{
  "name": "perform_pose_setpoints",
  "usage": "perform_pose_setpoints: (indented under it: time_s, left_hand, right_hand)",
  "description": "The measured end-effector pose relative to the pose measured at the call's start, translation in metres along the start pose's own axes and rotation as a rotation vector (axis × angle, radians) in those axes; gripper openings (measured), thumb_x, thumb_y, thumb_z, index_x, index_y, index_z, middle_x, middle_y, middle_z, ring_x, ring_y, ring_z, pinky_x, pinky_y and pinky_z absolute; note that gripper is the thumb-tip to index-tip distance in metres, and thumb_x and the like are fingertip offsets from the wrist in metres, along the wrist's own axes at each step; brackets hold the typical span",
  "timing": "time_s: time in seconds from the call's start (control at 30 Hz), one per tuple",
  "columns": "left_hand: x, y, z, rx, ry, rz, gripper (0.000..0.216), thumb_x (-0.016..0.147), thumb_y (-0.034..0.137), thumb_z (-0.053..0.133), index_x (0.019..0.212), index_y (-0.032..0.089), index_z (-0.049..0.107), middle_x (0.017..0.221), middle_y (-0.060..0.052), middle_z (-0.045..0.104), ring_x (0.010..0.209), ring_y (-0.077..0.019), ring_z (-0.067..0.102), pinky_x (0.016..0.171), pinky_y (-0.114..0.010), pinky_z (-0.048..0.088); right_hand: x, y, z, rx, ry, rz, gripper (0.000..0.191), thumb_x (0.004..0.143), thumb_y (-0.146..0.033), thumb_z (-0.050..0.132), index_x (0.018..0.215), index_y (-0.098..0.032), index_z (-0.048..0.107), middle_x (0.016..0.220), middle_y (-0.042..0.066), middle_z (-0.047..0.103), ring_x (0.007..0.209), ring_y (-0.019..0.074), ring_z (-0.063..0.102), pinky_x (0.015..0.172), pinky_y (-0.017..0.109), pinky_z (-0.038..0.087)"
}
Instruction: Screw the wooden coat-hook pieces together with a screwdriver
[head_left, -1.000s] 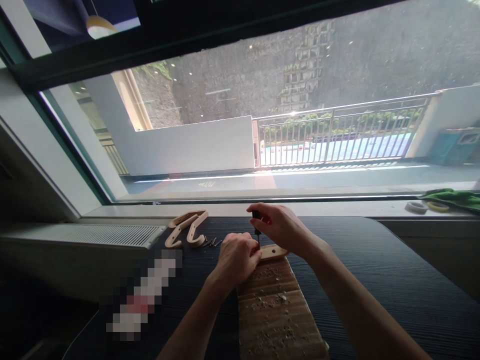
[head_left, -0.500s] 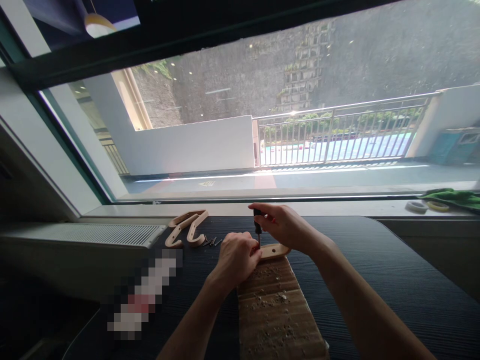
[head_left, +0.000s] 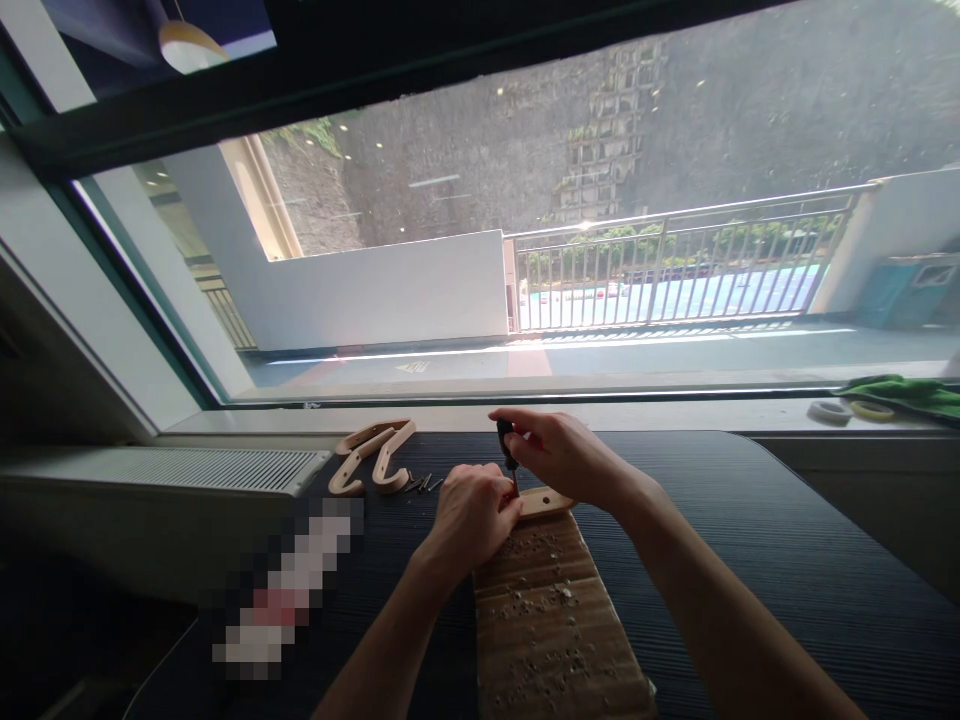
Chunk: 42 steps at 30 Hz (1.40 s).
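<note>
My right hand [head_left: 559, 452] is closed round the black handle of a screwdriver [head_left: 505, 440], its index finger stretched over the top. The shaft points down and the handle leans slightly left. A pale wooden hook [head_left: 544, 501] with a hole in it lies at the far end of a corrugated cardboard piece [head_left: 547, 620]. My left hand [head_left: 476, 510] presses and grips the hook's left part with bent fingers. Those fingers hide the screwdriver's tip and whatever it touches. The cardboard's surface is punched with many small holes.
Two more wooden hooks [head_left: 375, 455] lie at the back left of the dark table [head_left: 720, 560], with several loose screws [head_left: 424, 482] beside them. A blurred-out strip [head_left: 289, 590] lies at left. Tape rolls [head_left: 830, 411] and a green cloth [head_left: 907, 395] rest on the windowsill.
The screwdriver's handle has tipped a little to the left, and my right hand has shifted slightly left with it. My left hand and the hook hold their place.
</note>
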<state>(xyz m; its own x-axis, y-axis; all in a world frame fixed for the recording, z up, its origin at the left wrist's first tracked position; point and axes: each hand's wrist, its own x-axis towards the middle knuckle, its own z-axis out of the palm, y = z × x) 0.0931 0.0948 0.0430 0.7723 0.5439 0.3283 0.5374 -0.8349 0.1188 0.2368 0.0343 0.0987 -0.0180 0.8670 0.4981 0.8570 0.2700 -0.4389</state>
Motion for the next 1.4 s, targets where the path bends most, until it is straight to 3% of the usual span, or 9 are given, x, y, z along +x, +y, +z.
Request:
perform_pose_setpoints:
  time_s: [0.57,1.0,1.4]
  left_hand:
    - [-0.0001,0.0013,-0.0009,-0.002,-0.016,-0.008,0.023,0.082,0.035,0.047,0.075,0.023,0.065,0.076,-0.001,0.061,0.075,-0.0167,0.055,0.070,-0.028,0.033]
    - [0.0002,0.0016,-0.0029,0.005,-0.033,-0.019,0.022,0.081,0.034,0.048,0.077,0.022,0.066,0.079,-0.003,0.062,0.078,-0.0184,0.056,0.071,-0.029,0.035]
    - [0.0002,0.0018,-0.0022,0.001,-0.016,-0.007,0.023,0.081,0.036,0.048,0.075,0.022,0.065,0.077,-0.002,0.062,0.074,-0.0174,0.055,0.069,-0.028,0.034]
  right_hand:
    - [0.0004,0.0027,-0.0008,0.049,0.031,0.012,0.032,0.080,-0.033,0.051,0.110,-0.026,0.059,0.074,0.000,0.066,0.064,0.0119,0.058,0.058,0.022,0.041]
    - [0.0011,0.0007,0.0012,0.121,-0.002,-0.017,0.031,0.084,-0.030,0.045,0.112,-0.023,0.058,0.079,0.002,0.067,0.071,0.0133,0.060,0.062,0.023,0.042]
    - [0.0018,0.0021,0.0019,0.083,0.037,0.011,0.024,0.082,-0.034,0.049,0.101,-0.023,0.061,0.075,0.001,0.065,0.066,0.0125,0.058,0.059,0.022,0.041]
